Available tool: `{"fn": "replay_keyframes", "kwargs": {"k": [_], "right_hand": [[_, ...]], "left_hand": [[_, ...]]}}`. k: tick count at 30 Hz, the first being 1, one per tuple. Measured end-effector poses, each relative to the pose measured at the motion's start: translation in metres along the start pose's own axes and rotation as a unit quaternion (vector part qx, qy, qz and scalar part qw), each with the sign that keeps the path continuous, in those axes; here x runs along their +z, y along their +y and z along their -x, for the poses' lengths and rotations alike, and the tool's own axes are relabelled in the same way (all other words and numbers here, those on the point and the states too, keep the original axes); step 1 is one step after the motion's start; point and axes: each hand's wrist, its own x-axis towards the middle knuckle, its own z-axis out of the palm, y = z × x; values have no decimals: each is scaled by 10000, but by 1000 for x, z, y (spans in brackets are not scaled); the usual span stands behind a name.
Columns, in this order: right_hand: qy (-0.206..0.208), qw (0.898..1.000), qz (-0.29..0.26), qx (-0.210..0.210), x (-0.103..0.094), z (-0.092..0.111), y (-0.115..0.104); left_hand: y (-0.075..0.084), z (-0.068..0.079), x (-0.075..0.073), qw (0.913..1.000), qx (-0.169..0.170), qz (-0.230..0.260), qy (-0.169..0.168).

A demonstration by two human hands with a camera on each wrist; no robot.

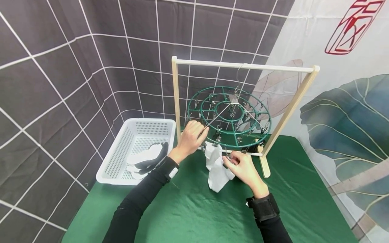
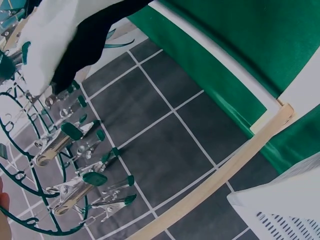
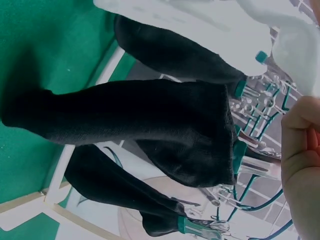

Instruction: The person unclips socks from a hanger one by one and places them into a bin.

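My left hand (image 1: 190, 136) grips the near left rim of a round green clip hanger (image 1: 229, 130) with its fingers curled over it. At the front rim my right hand (image 1: 243, 167) pinches a metal clip (image 1: 228, 158) between thumb and fingers. White socks (image 1: 217, 167) dangle from the front clips beside that hand. In the right wrist view several black socks (image 3: 140, 112) hang from green-tipped clips, next to a white sock (image 3: 195, 30); my right hand (image 3: 302, 160) shows at the edge. Its fingertips are partly hidden there.
The hanger hooks onto a wooden stand (image 1: 243, 65) with a white top bar. To the left a white perforated basket (image 1: 107, 165) holds more white and dark socks (image 1: 152, 157). A green cloth (image 1: 188, 209) covers the table, and a tiled-pattern curtain (image 1: 136, 54) hangs behind.
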Motion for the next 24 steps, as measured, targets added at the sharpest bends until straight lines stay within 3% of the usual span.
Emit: {"fn": "replay_keyframes", "kwargs": {"k": [7,14,18,21,23,24], "right_hand": [[-41,9999,-116,109,3,-1,-2],[24,9999,-19,122,5,-1,-1],[6,9997,-32,229,6,0,-1],[-36,9995,-36,309,7,0,-1],[-53,9993,-59,377,7,1,-1],[-44,9992,-82,397,7,1,-1]], "left_hand": [[-3,3,2,9996,-218,163,52],[0,7,0,9972,-670,308,81],[5,14,0,9946,-887,440,300],[10,21,1,9875,-1237,672,705],[15,28,2,9750,-1728,876,1089],[19,31,4,9645,-2052,1038,1295]]}}
